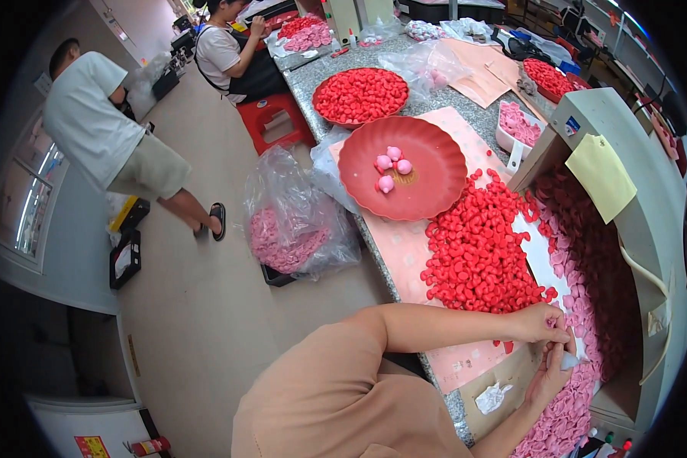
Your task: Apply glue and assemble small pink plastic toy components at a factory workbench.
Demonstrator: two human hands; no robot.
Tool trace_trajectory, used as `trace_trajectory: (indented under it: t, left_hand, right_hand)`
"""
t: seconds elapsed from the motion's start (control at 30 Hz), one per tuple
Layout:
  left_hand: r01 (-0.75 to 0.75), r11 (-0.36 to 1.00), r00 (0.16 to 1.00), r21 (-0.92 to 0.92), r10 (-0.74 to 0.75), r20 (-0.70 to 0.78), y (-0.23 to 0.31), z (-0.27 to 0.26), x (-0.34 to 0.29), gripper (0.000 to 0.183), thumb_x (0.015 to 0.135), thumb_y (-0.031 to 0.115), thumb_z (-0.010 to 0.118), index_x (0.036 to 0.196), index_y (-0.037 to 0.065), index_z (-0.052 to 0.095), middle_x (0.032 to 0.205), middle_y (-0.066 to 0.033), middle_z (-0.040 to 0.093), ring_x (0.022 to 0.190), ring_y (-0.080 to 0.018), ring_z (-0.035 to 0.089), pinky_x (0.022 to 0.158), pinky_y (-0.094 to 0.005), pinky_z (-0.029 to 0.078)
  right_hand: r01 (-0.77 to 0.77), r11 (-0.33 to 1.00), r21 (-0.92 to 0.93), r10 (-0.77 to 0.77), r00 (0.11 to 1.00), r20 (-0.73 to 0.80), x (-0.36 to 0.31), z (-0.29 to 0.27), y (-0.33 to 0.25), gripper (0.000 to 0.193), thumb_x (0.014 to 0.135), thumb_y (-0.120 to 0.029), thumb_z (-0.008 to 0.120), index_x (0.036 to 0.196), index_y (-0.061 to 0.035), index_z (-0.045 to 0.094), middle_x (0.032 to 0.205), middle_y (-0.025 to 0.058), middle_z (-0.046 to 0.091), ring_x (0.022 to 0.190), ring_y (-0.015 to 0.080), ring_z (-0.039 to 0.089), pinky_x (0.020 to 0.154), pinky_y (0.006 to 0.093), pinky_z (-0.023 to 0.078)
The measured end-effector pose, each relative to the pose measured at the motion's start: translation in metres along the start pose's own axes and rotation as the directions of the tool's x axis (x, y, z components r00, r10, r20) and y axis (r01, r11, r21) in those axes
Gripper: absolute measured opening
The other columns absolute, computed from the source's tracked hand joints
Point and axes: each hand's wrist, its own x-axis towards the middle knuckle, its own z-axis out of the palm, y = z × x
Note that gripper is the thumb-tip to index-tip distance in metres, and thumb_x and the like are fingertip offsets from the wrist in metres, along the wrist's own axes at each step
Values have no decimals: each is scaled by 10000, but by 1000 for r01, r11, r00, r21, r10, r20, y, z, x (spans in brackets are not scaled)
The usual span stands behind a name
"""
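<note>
Both my hands meet over the right side of the worktable. My left hand [540, 324] is closed in a pinch around a small pink piece [551, 323]. Just below it, my right hand [548, 372] is wrapped round a small whitish squeeze bottle [569, 361] with a narrow tip pointing right. The fingertips of both hands almost touch, so part of what they hold is hidden. Beside my left hand spreads a heap of glossy red curved pieces [481, 252]. A mass of flat pink pieces [561, 416] lies along the right, next to my right hand.
A red scalloped dish [435, 191] holds several pink-and-red balls [386, 184]; another red-filled dish [360, 95] stands behind. A grey hood-like housing [656, 252] borders the right. Crumpled tissue [494, 398] lies near. A plastic bag [301, 229], a seated person [233, 57] and a walking person [99, 114] are left.
</note>
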Motion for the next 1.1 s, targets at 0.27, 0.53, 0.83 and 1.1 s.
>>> trace_trajectory:
  t: [0.27,0.53,0.83,1.1]
  left_hand:
    - [182,981,983,-60,-181,22,-12,-2,9,298,914,88,369,1190,57,475,1002,-64,541,779,-122,539,618,-257,474]
    - [138,971,983,197,-110,-147,41,-24,-5,343,983,269,380,1224,46,480,859,-58,585,731,-129,610,617,-223,489]
    - [91,730,996,678,-64,-65,35,7,-3,290,944,177,452,1193,75,562,635,-18,510,545,-71,463,523,-234,399]
    - [-87,586,995,806,3,105,35,13,1,324,945,200,463,1218,44,537,998,-154,630,911,-212,612,794,-303,462]
  right_hand:
    - [-27,1000,10,28,980,-197,-11,-15,-4,344,897,-141,563,1199,0,479,1030,63,579,879,144,593,753,231,462]
    - [-15,999,32,18,996,-85,-4,22,-10,237,874,-72,548,1098,5,542,923,39,576,823,129,580,720,269,491]
    - [-54,989,141,65,995,-77,-16,6,-10,282,879,-96,580,1134,18,541,961,65,613,869,127,602,798,268,497]
    - [-50,999,5,50,998,-23,-14,-2,-8,320,871,-135,607,1155,-7,536,947,17,593,830,65,557,748,216,464]
